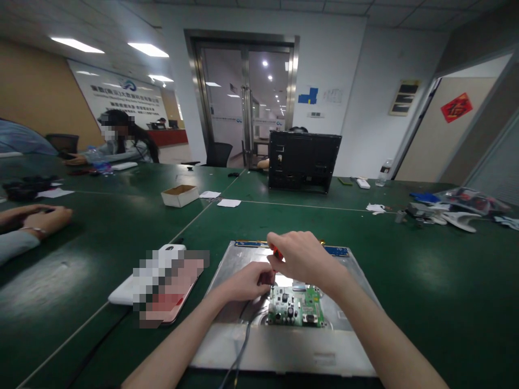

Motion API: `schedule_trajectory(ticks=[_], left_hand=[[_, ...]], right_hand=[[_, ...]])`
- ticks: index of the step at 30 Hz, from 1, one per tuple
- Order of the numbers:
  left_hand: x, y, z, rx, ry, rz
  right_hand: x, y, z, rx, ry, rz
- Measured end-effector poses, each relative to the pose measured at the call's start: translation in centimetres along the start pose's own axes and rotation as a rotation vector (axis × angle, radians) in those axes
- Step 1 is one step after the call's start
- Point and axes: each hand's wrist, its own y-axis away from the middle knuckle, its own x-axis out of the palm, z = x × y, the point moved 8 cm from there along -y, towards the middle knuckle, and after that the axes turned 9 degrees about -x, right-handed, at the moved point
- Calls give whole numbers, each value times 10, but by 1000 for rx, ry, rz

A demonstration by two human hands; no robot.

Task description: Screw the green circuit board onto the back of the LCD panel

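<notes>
My right hand [302,256] is closed around the red handle of a screwdriver [277,253], whose shaft points down at the upper left corner of a green circuit board [294,307]. My left hand [249,281] is beside the shaft with its fingers curled in a pinch; what they hold, if anything, is hidden. The board lies on the silver metal back of a flat display panel [284,346]. Dark cables [244,340] run from the board's left side over the panel's near edge. A blue strip board [251,245] lines the panel's far edge.
Left of the panel lie a white power bank [125,286] and a pink phone [186,286]. Farther off are a small open box [179,196], a black monitor housing [305,162] and a pile of parts [441,210]. Another person's hands [46,219] rest at the left.
</notes>
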Motion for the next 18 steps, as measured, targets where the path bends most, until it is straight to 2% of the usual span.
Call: schedule_trajectory(ticks=[4, 9, 18], left_hand=[[0, 0, 2, -12, 2, 0], [-3, 1, 0, -53, -29, -34], [-2, 1, 0, 4, -13, -19]], right_hand=[[-1, 2, 0, -23, -22, -28], [2, -2, -2, 22, 40, 4], [-1, -1, 0, -19, -7, -24]])
